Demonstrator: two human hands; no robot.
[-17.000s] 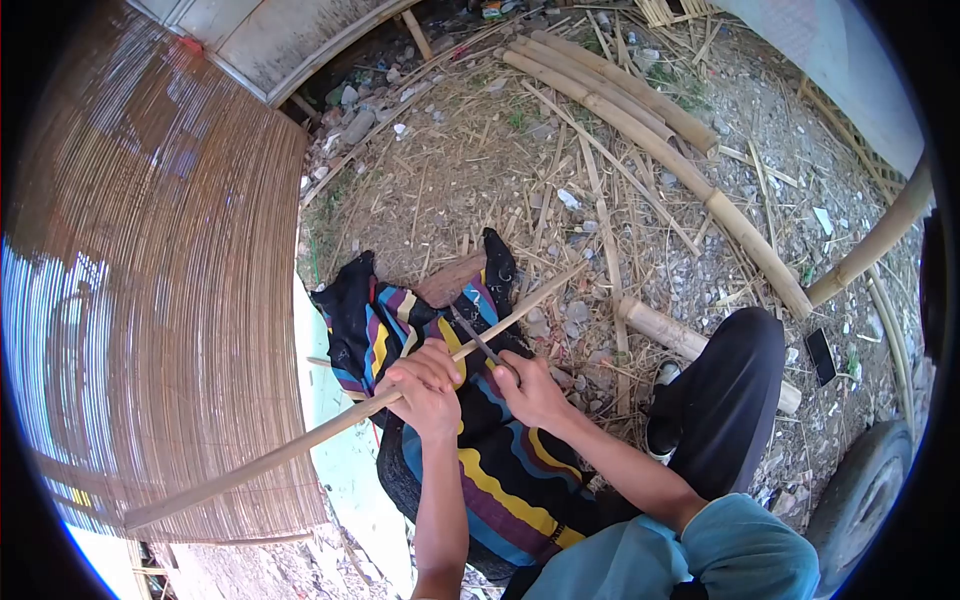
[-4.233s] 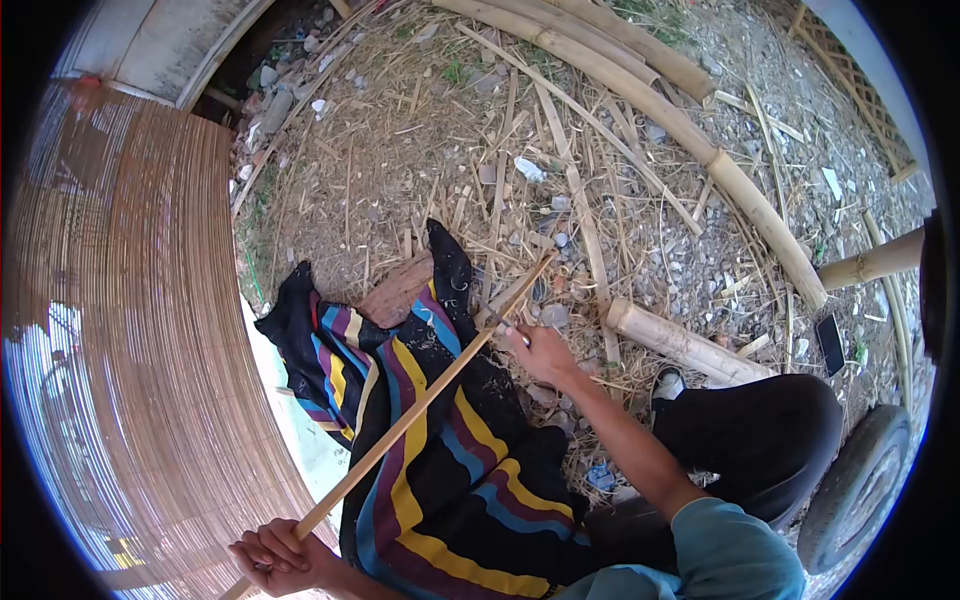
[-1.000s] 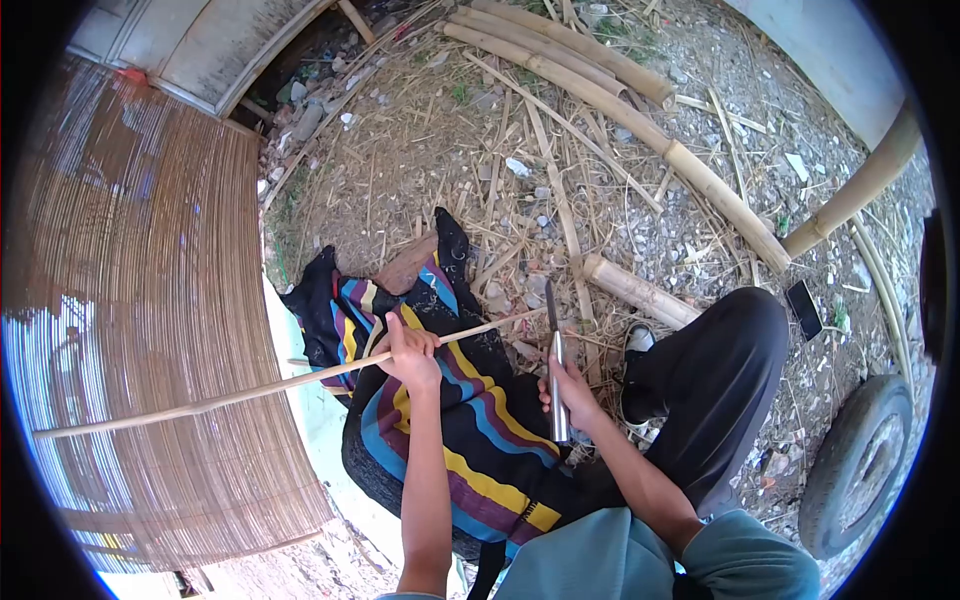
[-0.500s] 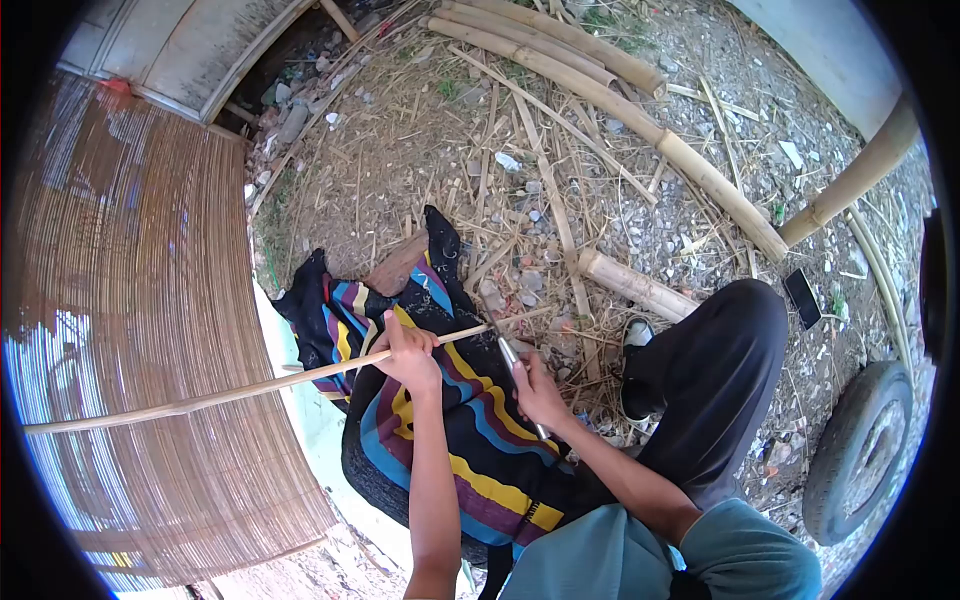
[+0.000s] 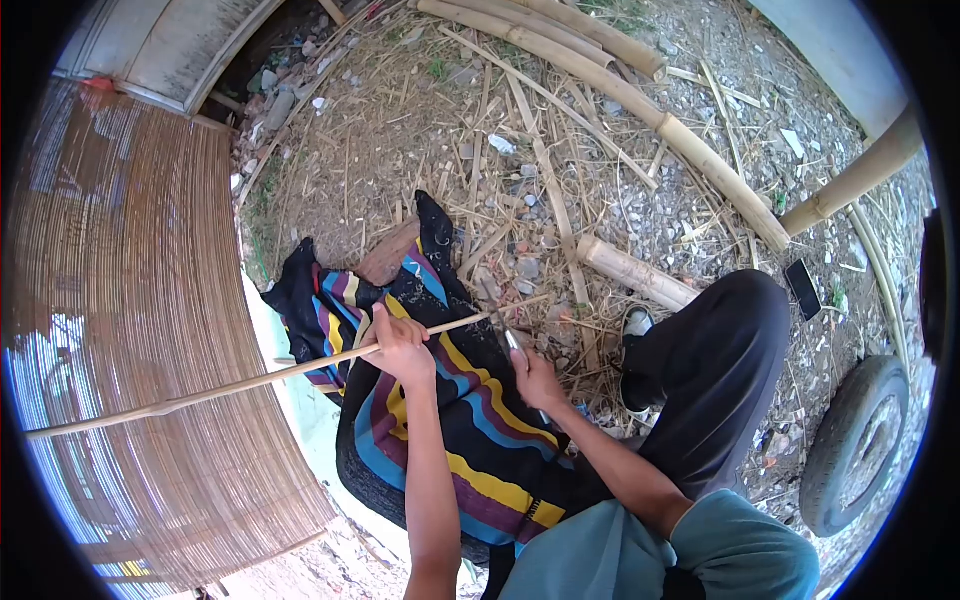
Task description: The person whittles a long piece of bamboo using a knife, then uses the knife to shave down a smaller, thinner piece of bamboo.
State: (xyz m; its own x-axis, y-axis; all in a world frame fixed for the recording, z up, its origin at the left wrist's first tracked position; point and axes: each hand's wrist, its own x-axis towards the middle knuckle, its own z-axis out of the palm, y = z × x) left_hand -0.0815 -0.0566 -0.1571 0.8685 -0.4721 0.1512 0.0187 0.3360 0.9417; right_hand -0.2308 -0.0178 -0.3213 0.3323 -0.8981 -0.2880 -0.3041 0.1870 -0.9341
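A long thin bamboo strip (image 5: 220, 388) slants across the view from the far left to the middle. My left hand (image 5: 399, 345) is wrapped round it near its right end. In my right hand (image 5: 538, 382) is a knife with a silvery handle (image 5: 513, 340); its dark blade meets the strip near the tip, partly hard to make out. A striped black, yellow, blue and purple cloth (image 5: 490, 415) lies over my lap beneath both hands. At the cloth's far edge rests a brown block (image 5: 388, 256).
A bamboo slat screen (image 5: 130, 300) stands at the left. Thick bamboo poles (image 5: 700, 172) and a short bamboo piece (image 5: 635, 272) lie on the littered ground. A phone (image 5: 802, 290) and a tyre (image 5: 855, 447) are at the right, beyond my bent knee.
The knife and my right hand have shifted slightly, with the blade still by the strip's end. My left hand keeps its hold, a little further left. The whole view has shifted slightly.
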